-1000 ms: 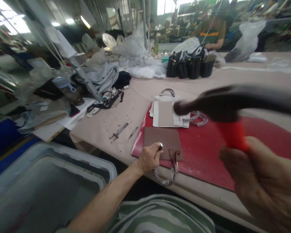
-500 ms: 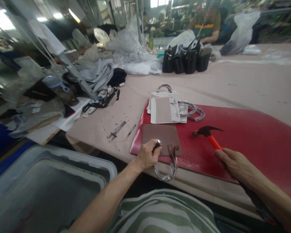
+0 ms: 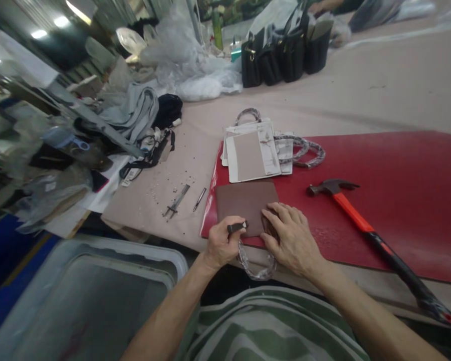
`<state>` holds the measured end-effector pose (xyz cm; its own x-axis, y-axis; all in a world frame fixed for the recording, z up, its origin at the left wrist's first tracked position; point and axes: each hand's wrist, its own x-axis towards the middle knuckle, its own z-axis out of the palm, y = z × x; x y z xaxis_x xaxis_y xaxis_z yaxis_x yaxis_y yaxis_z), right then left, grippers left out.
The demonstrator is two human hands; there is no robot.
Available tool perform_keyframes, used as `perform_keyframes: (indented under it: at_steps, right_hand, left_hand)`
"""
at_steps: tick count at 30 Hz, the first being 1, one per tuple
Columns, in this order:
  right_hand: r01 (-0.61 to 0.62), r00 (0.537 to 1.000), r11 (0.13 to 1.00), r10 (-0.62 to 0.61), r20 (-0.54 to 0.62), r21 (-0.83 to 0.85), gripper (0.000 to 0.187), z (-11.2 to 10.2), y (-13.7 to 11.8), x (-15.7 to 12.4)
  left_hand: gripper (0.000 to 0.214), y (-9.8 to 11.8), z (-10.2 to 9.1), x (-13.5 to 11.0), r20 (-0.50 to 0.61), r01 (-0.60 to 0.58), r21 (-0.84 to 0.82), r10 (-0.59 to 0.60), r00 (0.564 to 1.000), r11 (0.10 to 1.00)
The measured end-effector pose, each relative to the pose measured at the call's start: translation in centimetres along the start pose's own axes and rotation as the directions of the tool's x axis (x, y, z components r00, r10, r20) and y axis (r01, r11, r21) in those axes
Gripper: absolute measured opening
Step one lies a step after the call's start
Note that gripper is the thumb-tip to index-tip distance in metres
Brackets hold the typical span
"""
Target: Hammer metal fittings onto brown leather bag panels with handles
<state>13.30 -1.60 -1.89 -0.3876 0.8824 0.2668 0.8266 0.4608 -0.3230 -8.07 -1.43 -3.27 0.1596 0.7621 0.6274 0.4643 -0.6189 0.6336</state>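
My left hand (image 3: pixel 221 243) is closed around a short dark metal punch (image 3: pixel 236 227), tilted sideways over the lower edge of a brown leather panel (image 3: pixel 244 198). Fingers spread and lying flat, my right hand (image 3: pixel 291 238) rests on the panel's lower right corner and mostly hides the brown leather tab there. From that side a plastic-wrapped handle (image 3: pixel 261 275) loops over the table edge toward me. A claw hammer (image 3: pixel 355 210) with an orange and black handle lies to the right of my right hand, on the red mat (image 3: pixel 391 175).
Beyond the panel are stacked pale panels (image 3: pixel 248 155) with wrapped handles. A metal tool (image 3: pixel 177 201) and a thin metal rod (image 3: pixel 199 199) lie at left. Black bags (image 3: pixel 274 62) stand farther back, near another person's hand. A grey plastic bin (image 3: pixel 165 250) is below left.
My right hand has let go of the hammer, now lying on the mat, and moved left onto the panel. The punch in my left hand has tipped over sideways. The view has tilted downward.
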Motion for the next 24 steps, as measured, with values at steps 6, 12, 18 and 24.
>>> perform_keyframes:
  at_steps: [6, 12, 18, 24]
  right_hand:
    - [-0.02, 0.999, 1.0, 0.019, 0.043, 0.007, 0.049, -0.39, 0.19, 0.04]
    - [-0.035, 0.998, 0.999, 0.035, 0.05, -0.003, 0.049, -0.31, -0.09, 0.19]
    - [-0.038, 0.997, 0.999, 0.039, 0.062, -0.018, 0.049, -0.34, -0.1, 0.16]
    - [-0.045, 0.997, 0.999, 0.046, 0.068, -0.01, 0.051, -0.27, -0.12, 0.14]
  left_hand:
    - [0.011, 0.48, -0.45, 0.12, -0.078, 0.33, -0.152, -0.344, 0.936, 0.932]
    - [0.011, 0.85, -0.43, 0.82, 0.01, 0.212, -0.043, -0.212, 0.977, 0.976]
    - [0.012, 0.71, 0.09, 0.74, 0.046, 0.154, -0.019, -0.153, 0.987, 0.988]
    - [0.012, 0.82, 0.25, 0.76, 0.047, 0.15, 0.016, -0.15, 0.988, 0.989]
